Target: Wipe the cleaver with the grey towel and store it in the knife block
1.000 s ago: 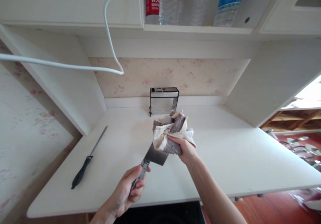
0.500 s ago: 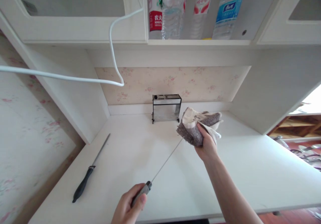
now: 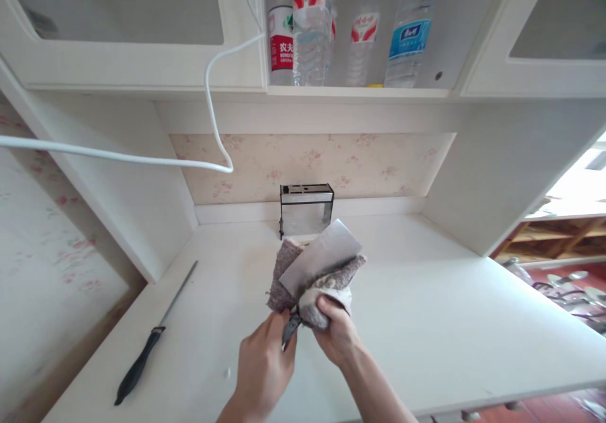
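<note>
A wide-bladed kitchen knife point(image 3: 326, 252) is held up over the counter, its flat side facing me and its tip end pointing away to the upper right. My left hand point(image 3: 265, 357) is closed around its dark handle. My right hand point(image 3: 338, 331) grips a bunched grey-and-white cloth point(image 3: 284, 278), which is wrapped around the blade's lower part and also lies behind it. Behind them a knife block point(image 3: 307, 211) with black edges and a see-through front stands against the wall. To the left lies a sharpening steel point(image 3: 154, 338) with a black handle.
A white cable point(image 3: 118, 156) hangs across the upper left in front of the cupboards. Plastic bottles point(image 3: 310, 38) stand on the open shelf point(image 3: 360, 91) above. White side panels point(image 3: 516, 164) bound the counter point(image 3: 449, 309). A small white bit point(image 3: 227, 372) lies near my left hand.
My hands have come together. The knife has turned from edge-on to showing its flat side, and the cloth has moved left and down onto the blade near the handle.
</note>
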A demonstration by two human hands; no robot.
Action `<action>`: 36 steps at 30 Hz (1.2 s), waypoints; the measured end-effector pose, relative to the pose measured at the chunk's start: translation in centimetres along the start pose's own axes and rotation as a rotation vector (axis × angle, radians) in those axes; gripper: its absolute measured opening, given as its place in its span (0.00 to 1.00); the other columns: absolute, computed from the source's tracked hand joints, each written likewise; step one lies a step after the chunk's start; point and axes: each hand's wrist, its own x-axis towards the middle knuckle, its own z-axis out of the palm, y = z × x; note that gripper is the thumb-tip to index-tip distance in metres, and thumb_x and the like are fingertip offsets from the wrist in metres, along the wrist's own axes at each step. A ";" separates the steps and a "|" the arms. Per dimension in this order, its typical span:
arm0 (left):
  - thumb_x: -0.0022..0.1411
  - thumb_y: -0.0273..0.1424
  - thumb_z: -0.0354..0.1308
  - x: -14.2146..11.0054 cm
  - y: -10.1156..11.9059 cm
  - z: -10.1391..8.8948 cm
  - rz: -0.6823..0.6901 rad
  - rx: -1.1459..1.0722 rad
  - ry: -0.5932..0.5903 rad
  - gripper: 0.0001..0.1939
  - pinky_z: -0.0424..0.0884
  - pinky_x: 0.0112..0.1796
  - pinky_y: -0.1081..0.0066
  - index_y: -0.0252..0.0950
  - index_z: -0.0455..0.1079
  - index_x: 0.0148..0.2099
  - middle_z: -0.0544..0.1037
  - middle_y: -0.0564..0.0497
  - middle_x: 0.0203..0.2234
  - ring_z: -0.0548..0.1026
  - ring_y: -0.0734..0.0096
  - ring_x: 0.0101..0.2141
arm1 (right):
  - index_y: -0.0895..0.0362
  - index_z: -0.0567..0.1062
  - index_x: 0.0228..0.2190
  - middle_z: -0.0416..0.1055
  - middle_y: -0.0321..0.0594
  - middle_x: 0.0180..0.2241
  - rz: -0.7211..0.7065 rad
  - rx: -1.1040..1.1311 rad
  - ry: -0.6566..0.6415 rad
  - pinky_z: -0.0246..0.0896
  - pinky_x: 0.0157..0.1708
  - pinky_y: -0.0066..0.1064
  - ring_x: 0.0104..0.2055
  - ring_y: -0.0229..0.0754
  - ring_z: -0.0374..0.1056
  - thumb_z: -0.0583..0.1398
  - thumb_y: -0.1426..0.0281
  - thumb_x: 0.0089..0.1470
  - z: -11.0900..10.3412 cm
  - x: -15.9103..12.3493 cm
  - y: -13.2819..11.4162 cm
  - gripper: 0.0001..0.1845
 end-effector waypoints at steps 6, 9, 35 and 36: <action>0.63 0.25 0.51 -0.6 -0.1 2.2 0.168 0.113 0.011 0.05 0.66 0.24 0.73 0.36 0.65 0.42 0.73 0.53 0.25 0.75 0.71 0.24 | 0.57 0.76 0.37 0.78 0.39 0.37 -0.001 -0.013 0.274 0.71 0.39 0.31 0.38 0.43 0.74 0.73 0.70 0.32 3.0 1.2 0.9 0.25; 0.62 0.25 0.51 -0.7 -0.6 2.2 0.191 0.088 0.033 0.05 0.67 0.24 0.73 0.36 0.65 0.42 0.73 0.54 0.25 0.75 0.72 0.24 | 0.58 0.75 0.41 0.77 0.42 0.39 0.018 -0.034 0.291 0.72 0.40 0.35 0.40 0.48 0.74 0.73 0.69 0.32 3.0 2.2 0.1 0.30; 0.59 0.42 0.58 -2.4 -4.7 -4.3 -0.600 -0.955 -0.162 0.14 0.60 0.19 0.78 0.35 0.65 0.34 0.70 0.56 0.22 0.65 0.81 0.17 | 0.49 0.77 0.36 0.78 0.32 0.38 -0.216 -0.053 0.045 0.69 0.45 0.35 0.44 0.42 0.73 0.67 0.58 0.42 -4.2 6.7 -13.0 0.17; 0.61 0.43 0.56 -2.0 -4.4 -4.5 -0.606 -1.117 -0.191 0.15 0.58 0.18 0.78 0.35 0.65 0.36 0.71 0.56 0.24 0.64 0.83 0.16 | 0.49 0.77 0.36 0.78 0.32 0.38 -0.174 -0.036 0.030 0.68 0.46 0.36 0.45 0.43 0.72 0.66 0.55 0.42 -4.7 6.1 -12.0 0.18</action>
